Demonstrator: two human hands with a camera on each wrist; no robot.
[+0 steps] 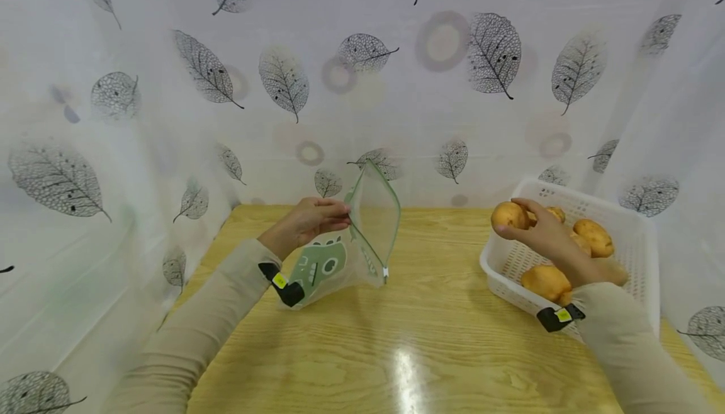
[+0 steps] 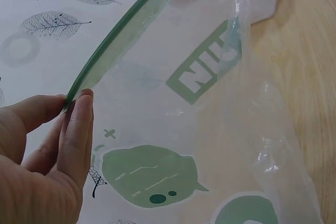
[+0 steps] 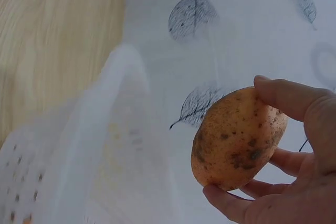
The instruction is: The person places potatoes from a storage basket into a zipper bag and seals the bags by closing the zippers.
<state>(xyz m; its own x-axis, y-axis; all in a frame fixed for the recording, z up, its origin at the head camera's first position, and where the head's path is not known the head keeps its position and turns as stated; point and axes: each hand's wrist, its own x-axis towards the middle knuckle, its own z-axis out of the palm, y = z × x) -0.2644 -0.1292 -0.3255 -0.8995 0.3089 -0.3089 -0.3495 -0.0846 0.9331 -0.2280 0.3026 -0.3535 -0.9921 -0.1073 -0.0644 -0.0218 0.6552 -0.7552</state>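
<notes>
My left hand (image 1: 308, 222) pinches the green rim of a clear zip bag (image 1: 362, 253) between thumb and fingers. The bag's mouth gapes toward the right, and a white slider (image 1: 386, 272) sits at its lower corner. Green cartoon prints (image 2: 149, 176) cover the bag's side in the left wrist view. In my right hand (image 1: 544, 234) is a brown potato (image 3: 239, 137), gripped between thumb and fingertips above the left side of a white plastic basket (image 1: 648, 263). Several more potatoes lie in the basket, one large potato (image 1: 546, 283) near its front and another potato (image 1: 593, 238) farther back.
The wooden table (image 1: 430, 338) carries the bag at centre left and the basket at the right. A pale curtain (image 1: 362, 106) with leaf prints hangs behind the table and along both sides.
</notes>
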